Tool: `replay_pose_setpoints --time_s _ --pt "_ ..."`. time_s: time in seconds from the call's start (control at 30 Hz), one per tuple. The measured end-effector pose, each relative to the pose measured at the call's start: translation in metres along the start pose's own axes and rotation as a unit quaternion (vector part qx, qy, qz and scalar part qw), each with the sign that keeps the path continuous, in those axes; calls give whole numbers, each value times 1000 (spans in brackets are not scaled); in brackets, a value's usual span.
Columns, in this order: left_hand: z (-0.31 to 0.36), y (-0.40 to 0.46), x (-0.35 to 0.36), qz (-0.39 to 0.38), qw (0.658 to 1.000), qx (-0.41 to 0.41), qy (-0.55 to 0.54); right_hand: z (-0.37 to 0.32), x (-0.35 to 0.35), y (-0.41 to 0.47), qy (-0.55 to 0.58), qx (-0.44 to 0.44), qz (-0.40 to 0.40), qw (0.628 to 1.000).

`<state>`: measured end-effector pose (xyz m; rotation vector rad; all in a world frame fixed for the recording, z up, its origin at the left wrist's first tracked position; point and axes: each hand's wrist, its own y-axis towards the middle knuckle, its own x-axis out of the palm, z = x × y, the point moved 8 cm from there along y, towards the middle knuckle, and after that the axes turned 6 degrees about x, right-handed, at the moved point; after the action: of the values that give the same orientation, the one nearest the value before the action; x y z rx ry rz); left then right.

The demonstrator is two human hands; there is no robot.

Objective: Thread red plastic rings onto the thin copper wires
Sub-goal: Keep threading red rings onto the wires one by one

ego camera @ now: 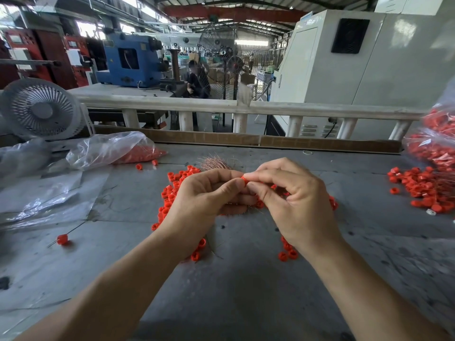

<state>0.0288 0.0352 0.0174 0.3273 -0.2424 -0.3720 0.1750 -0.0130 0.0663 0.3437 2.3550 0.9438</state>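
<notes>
No writing is readable from here. At mid-tabletop the right hand (299, 200) pinches a red ring (244, 180) against the left hand (209, 198), which grips the copper wires (213, 162). Loose rings (170, 193) lie beneath; a bag (115, 150) sits far-left.

The left hand (209, 193) and right hand (293, 198) cover most of the copper wires (213, 162) and the middle of the ring pile (172, 190). At the right edge of the frame a bag of rings (435, 143) is blurred and cut off. At center, only a sliver of the pinched ring (243, 179) shows.
</notes>
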Motion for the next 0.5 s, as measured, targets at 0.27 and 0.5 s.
replay_pose_setpoints --time_s 0.27,0.5 --pt "-3 1 -3 -2 1000 -4 -5 -7 3 -1 -73 -44 -15 996" --pt "-9 0 -3 11 999 -32 -35 -12 13 -4 -119 -56 31 991"
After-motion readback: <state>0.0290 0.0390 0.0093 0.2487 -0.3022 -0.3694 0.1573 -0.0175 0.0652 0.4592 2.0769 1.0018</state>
